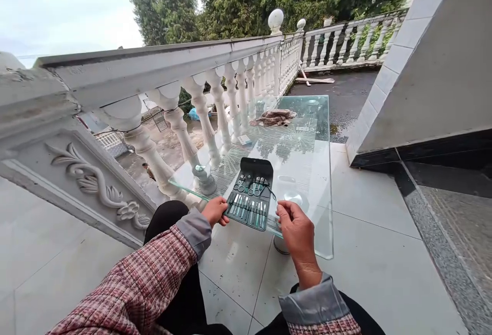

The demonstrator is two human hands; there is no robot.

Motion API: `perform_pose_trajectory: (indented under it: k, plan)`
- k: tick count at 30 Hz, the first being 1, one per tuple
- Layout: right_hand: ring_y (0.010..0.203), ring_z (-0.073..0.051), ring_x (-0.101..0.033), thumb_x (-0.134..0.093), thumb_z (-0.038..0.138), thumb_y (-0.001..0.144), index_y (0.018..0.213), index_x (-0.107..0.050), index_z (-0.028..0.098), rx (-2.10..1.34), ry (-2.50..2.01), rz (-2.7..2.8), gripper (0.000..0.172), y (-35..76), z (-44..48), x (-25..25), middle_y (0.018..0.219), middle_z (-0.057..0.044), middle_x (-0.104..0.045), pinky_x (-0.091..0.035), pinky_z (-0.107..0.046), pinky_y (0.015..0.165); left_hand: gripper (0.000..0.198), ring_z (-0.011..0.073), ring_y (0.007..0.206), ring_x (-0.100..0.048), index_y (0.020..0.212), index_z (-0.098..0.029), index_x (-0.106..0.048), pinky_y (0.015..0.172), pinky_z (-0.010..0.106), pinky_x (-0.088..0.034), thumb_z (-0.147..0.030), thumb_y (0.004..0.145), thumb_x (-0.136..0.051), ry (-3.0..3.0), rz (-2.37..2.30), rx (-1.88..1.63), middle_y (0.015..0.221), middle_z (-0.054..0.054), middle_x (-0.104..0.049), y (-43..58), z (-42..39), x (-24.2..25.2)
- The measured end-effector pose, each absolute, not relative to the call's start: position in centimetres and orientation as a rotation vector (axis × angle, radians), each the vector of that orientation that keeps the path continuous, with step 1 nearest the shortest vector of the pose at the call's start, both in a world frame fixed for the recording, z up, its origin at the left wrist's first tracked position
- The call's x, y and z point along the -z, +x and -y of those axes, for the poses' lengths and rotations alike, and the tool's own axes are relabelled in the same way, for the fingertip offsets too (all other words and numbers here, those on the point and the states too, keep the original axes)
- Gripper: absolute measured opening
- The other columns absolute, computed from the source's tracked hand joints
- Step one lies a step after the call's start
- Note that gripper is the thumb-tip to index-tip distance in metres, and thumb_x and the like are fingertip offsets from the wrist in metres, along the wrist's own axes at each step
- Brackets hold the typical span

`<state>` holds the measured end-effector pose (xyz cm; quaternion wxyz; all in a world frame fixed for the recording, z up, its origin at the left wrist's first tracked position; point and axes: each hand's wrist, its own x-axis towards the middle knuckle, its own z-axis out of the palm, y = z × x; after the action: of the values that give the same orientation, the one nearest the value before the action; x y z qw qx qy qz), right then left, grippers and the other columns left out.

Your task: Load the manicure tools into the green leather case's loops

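A dark manicure set case point(249, 225) lies unfolded on the near edge of the glass table. Small scissors and clippers point(255, 185) fill its upper part, and a row of slim metal tools point(246, 209) sits in the lower part. My left hand point(216, 211) grips the case's lower left corner between thumb and fingers. To the right of the case, my right hand point(296, 224) is closed in a pinch. A thin dark strap point(271, 192) runs from the case's right side towards those fingertips; what they hold is too small to make out.
The glass table point(323, 181) bears a crumpled brown cloth point(274, 117) and a small light packet point(244, 140). A white balustrade point(200, 101) runs along the left. A sloping tiled wall point(400, 63) rises on the right, above white floor tiles point(369, 242).
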<state>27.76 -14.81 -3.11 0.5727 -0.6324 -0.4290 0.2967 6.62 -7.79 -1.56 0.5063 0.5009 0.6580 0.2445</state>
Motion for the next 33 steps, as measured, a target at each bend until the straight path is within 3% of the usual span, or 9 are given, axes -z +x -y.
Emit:
perform_pose_trajectory:
  k: [6,15,18,21,24,27,30,33]
  plan:
    - [0.073,-0.019,-0.063,-0.049,0.05,0.079,0.09,-0.065,0.02,-0.616,-1.559,1.084,0.036,28.0,14.0,3.6,0.083,-0.006,-0.07,-0.048,-0.03,0.065,0.015,0.0087,0.029,-0.047,0.101,-0.016,-0.043,0.033,0.014,-0.034,-0.024,0.088,-0.045,1.343,-1.546,-0.45,0.042,-0.009,-0.047,6.8,5.9,2.2]
    - [0.079,-0.02,-0.062,-0.045,0.043,0.085,0.087,-0.064,0.021,-0.318,-1.614,1.271,0.03,25.8,13.8,4.5,0.086,-0.006,-0.068,-0.047,-0.032,0.073,0.023,0.0103,0.033,-0.047,0.106,-0.018,-0.045,0.039,0.018,-0.039,-0.02,0.084,-0.044,1.604,-1.401,-0.337,0.047,-0.009,-0.05,5.1,4.6,1.8]
    - [0.079,-0.019,-0.06,-0.047,0.042,0.085,0.087,-0.064,0.021,-0.293,-1.647,1.27,0.027,24.7,14.1,4.4,0.085,-0.006,-0.066,-0.046,-0.031,0.072,0.025,0.0144,0.049,-0.056,0.108,-0.019,-0.051,0.055,0.024,-0.046,-0.022,0.083,-0.05,1.74,-1.374,-0.367,0.053,-0.005,-0.053,4.0,3.9,1.4]
    - [0.08,-0.018,-0.058,-0.048,0.041,0.085,0.087,-0.064,0.021,-0.315,-1.644,1.267,0.025,23.9,13.6,3.4,0.086,-0.005,-0.065,-0.046,-0.03,0.072,0.027,0.0189,0.074,-0.061,0.113,-0.021,-0.053,0.073,0.029,-0.047,-0.023,0.086,-0.05,2.024,-1.304,-0.488,0.072,0.001,-0.061,3.2,3.4,1.6]
    - [0.083,-0.018,-0.058,-0.049,0.04,0.085,0.087,-0.064,0.022,-0.33,-1.635,1.27,0.024,23.8,12.2,2.2,0.087,-0.004,-0.064,-0.045,-0.03,0.075,0.02,0.0185,0.082,-0.06,0.107,-0.02,-0.057,0.077,0.029,-0.046,-0.025,0.091,-0.045,2.477,-1.011,-0.684,0.085,0.005,-0.064,3.3,3.5,2.1]
    - [0.079,-0.018,-0.057,-0.05,0.044,0.082,0.086,-0.065,0.021,-0.386,-1.704,1.206,0.028,24.6,10.5,2.0,0.086,-0.004,-0.065,-0.046,-0.031,0.073,0.019,0.0164,0.076,-0.058,0.096,-0.016,-0.06,0.072,0.028,-0.047,-0.023,0.093,-0.042,2.889,-0.454,-0.757,0.081,0.006,-0.063,4.2,4.3,2.5]
    - [0.072,-0.018,-0.057,-0.053,0.049,0.078,0.085,-0.067,0.019,-0.471,-1.767,1.084,0.035,25.4,9.6,2.4,0.082,-0.005,-0.066,-0.048,-0.031,0.067,0.018,0.0196,0.09,-0.058,0.096,-0.011,-0.061,0.085,0.033,-0.046,-0.017,0.089,-0.045,3.122,0.213,-0.766,0.094,0.011,-0.064,5.0,5.6,3.2]
    - [0.064,-0.016,-0.055,-0.056,0.052,0.074,0.085,-0.067,0.018,-0.544,-1.769,1.025,0.037,25.6,9.6,2.6,0.077,-0.004,-0.065,-0.049,-0.03,0.061,0.02,0.0221,0.1,-0.057,0.097,-0.012,-0.063,0.09,0.036,-0.045,-0.02,0.088,-0.047,3.16,0.51,-0.718,0.105,0.014,-0.063,5.4,6.9,4.4]
